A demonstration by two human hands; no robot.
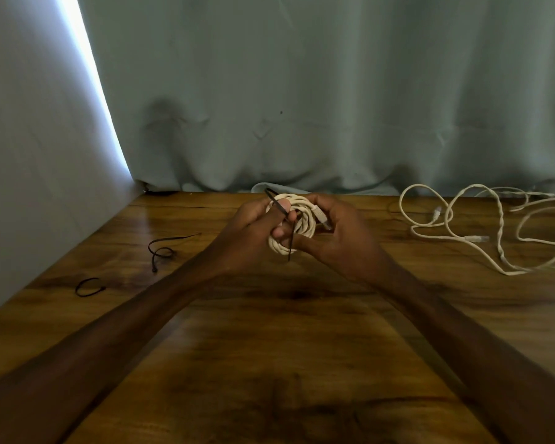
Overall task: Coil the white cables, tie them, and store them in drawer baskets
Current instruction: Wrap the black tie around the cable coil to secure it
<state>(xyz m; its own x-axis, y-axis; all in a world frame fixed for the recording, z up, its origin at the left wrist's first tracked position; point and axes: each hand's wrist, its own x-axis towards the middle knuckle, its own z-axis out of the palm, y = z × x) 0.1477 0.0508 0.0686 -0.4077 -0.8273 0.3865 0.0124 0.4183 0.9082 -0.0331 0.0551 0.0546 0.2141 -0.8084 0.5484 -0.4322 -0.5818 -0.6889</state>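
Note:
A coiled white cable (302, 216) is held above the far middle of the wooden table (269, 347), between both hands. My left hand (253, 229) grips the coil's left side, its thumb pressing a black cable tie (284, 219) that runs across the coil from upper left down past its lower edge. My right hand (340, 235) holds the coil's right side, fingers curled around it near a plug end. Loose white cables (481, 225) lie tangled on the table at the far right.
Two more black cable ties lie on the table's left: a longer looped tie (164, 249) and a short curved tie (88, 287). A grey-green curtain (302, 91) hangs behind the table, and a pale wall (29, 155) borders its left edge.

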